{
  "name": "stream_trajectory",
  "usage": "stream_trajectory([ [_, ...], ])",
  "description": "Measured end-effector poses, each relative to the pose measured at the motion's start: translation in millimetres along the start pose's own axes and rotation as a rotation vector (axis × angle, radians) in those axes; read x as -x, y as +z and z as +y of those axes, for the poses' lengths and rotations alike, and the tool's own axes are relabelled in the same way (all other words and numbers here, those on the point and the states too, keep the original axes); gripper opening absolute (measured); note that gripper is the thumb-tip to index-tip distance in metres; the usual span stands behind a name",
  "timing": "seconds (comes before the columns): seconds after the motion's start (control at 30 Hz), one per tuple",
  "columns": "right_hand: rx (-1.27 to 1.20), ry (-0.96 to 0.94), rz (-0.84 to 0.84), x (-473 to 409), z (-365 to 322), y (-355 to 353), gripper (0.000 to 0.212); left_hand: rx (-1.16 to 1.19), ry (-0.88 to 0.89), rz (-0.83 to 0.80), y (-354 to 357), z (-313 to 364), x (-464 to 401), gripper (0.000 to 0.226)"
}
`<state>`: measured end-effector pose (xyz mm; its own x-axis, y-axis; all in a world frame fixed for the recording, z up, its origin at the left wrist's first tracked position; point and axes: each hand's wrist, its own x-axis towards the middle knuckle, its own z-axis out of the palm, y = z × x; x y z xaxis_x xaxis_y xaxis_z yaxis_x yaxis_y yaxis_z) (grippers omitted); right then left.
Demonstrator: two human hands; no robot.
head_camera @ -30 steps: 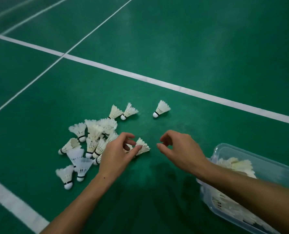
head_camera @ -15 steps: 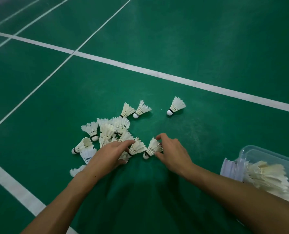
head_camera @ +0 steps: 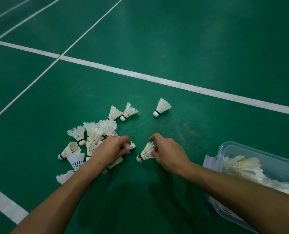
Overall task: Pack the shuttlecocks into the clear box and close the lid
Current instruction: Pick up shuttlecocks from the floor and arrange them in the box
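Observation:
Several white shuttlecocks lie in a loose pile (head_camera: 91,137) on the green court floor. My left hand (head_camera: 109,152) rests on the pile's right edge, its fingers closed around a shuttlecock (head_camera: 130,146). My right hand (head_camera: 169,153) pinches the feather skirt of another shuttlecock (head_camera: 145,152), whose cork touches the floor. One shuttlecock (head_camera: 162,108) lies alone farther out, and two more (head_camera: 123,112) lie side by side near it. The clear box (head_camera: 265,154) stands at the lower right, partly filled with shuttlecocks and partly hidden by my right forearm. Its lid is not in view.
White court lines (head_camera: 157,80) cross the green floor beyond the pile, and another line (head_camera: 3,203) runs at the lower left. A white latch (head_camera: 209,162) shows on the box's near left end.
My left hand has closed on a shuttlecock at the pile's edge. My right hand has taken hold of the shuttlecock it reached for, and the view has shifted slightly.

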<state>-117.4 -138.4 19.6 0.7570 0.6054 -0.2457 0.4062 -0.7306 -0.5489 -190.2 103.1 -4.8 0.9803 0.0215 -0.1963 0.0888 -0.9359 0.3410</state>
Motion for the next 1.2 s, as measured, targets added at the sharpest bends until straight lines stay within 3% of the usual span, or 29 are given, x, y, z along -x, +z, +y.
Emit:
stream_trajectory([
  [0.1,-0.014,-0.027,0.026,21,7,-33,0.04,0.048,-0.015,0.071,1,9,2,0.012],
  [0.27,-0.12,0.001,0.094,81,32,-103,0.038,0.146,0.012,0.142,-12,54,7,0.006],
  [0.57,-0.299,0.214,0.428,208,102,-190,0.037,0.3,0.343,0.203,-52,195,3,0.01],
  [0.7,-0.34,0.324,0.599,243,142,-186,0.039,0.293,0.481,0.182,-65,241,-2,0.008],
  [0.87,-0.355,0.404,0.67,256,174,-157,0.039,0.284,0.546,0.187,-61,264,-7,0.009],
  [1.2,-0.267,0.345,0.565,217,176,-119,0.039,0.22,0.616,0.132,-38,283,-15,0.012],
])
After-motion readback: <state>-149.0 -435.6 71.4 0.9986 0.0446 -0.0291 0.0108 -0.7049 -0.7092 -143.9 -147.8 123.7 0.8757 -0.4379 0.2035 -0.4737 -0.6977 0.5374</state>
